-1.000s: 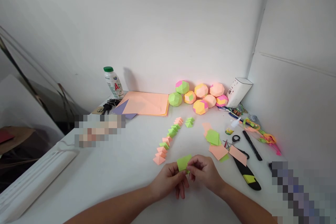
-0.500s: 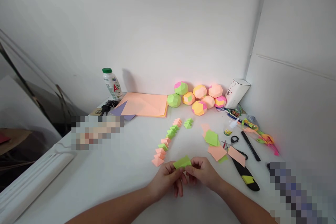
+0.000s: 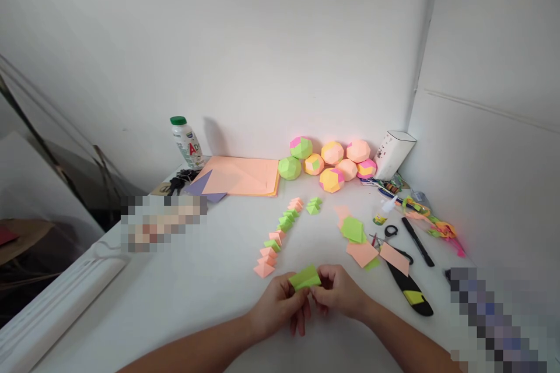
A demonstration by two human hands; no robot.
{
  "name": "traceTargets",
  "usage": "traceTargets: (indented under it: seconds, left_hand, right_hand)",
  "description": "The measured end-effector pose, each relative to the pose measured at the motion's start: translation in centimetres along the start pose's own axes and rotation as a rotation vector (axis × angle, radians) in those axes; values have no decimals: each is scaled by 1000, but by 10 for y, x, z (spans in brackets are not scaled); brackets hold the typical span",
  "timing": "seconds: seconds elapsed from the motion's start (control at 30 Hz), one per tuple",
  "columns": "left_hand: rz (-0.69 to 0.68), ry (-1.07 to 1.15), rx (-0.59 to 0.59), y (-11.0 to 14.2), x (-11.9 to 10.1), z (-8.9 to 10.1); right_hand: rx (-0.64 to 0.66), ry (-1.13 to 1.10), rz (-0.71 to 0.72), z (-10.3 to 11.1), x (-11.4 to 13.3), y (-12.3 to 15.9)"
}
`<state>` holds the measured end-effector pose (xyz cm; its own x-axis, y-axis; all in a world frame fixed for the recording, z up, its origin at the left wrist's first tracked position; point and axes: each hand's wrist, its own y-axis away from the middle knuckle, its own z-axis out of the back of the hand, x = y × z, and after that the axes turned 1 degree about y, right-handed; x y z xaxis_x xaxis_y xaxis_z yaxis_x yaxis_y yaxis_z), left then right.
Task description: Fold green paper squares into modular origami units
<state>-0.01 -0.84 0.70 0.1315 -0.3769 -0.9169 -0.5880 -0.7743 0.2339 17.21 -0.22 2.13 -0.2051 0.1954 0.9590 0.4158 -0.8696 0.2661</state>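
Note:
A small green piece of paper [image 3: 305,277] with a crease along it is held between both hands above the near part of the table. My left hand [image 3: 280,305] pinches its left end and lower edge with thumb and fingers. At its right end, my right hand [image 3: 340,292] grips it the same way. Just beyond my left hand starts a slanting row of folded peach paper units [image 3: 265,268] and folded green units [image 3: 286,221]. A short stack of green units [image 3: 314,206] lies right of the row's far end.
Flat green sheets [image 3: 352,229] and peach sheets [image 3: 362,254] lie right of centre, near scissors [image 3: 391,231], a glue bottle [image 3: 384,211], a cutter knife [image 3: 413,294] and a black pen [image 3: 417,242]. Paper balls [image 3: 332,179], large peach sheets [image 3: 240,175] and a white bottle [image 3: 187,143] stand along the wall.
The green paper has tipped a little in my hands, so its crease and more of its face show. Both hands keep their hold, slightly lower in view.

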Motion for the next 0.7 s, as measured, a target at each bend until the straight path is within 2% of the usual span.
traceTargets:
  seconds: [0.17, 0.3, 0.47, 0.53, 0.63, 0.7]
  left_hand:
    - [-7, -11, 8, -1, 6, 2]
    - [23, 28, -47, -1, 1, 0]
    - [42, 67, -84, -3, -6, -4]
    - [30, 70, -83, -4, -5, -3]
    - [11, 50, -65, -4, -3, -2]
    - [8, 36, -48, -4, -3, -1]
  right_hand:
    - [-31, 102, 19, -1, 2, 2]
    - [-106, 149, 0, 12, 4, -2]
    - [-244, 77, 67, 26, 11, -3]
    - [-204, 63, 98, 23, 12, -1]
    - [-61, 68, 92, 11, 9, 1]
    - [-42, 46, 52, 4, 7, 1]
